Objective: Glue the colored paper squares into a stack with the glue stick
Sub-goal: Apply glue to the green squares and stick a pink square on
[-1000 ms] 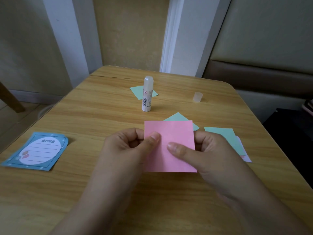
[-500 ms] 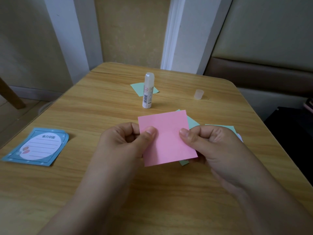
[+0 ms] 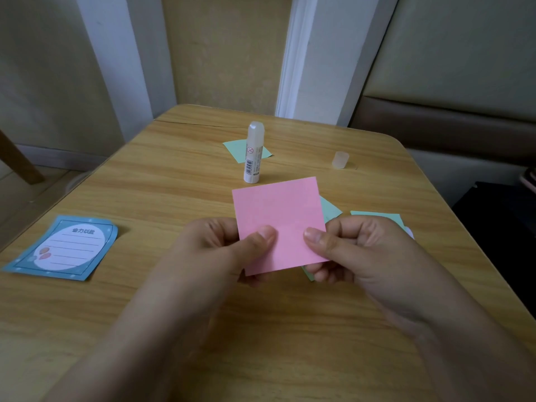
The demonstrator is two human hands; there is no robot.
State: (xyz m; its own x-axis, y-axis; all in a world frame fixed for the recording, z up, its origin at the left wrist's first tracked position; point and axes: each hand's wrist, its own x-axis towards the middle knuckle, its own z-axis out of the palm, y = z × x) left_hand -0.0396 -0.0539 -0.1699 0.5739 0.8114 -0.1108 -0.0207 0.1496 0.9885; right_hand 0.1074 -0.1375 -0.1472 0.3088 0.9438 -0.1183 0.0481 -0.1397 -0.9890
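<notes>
A pink paper square (image 3: 280, 216) is held above the wooden table (image 3: 174, 187). My left hand (image 3: 223, 250) pinches its lower left edge with the thumb on top. My right hand (image 3: 356, 250) pinches its lower right edge. A green square (image 3: 330, 210) peeks out from under the pink one, and another green square (image 3: 377, 217) lies to the right behind my right hand. The white glue stick (image 3: 253, 153) stands upright without its cap beyond the pink square, with a third green square (image 3: 236, 149) behind it. Its clear cap (image 3: 340, 160) rests at the back right.
A blue memo card (image 3: 66, 248) with a lined white oval lies at the table's left edge. A pale sheet corner (image 3: 409, 232) shows by my right hand. A padded bench runs along the right side, and walls stand behind the table.
The pink square has tilted slightly and shifted up and left over the green square. My right thumb moved from the middle of the sheet to its right edge.
</notes>
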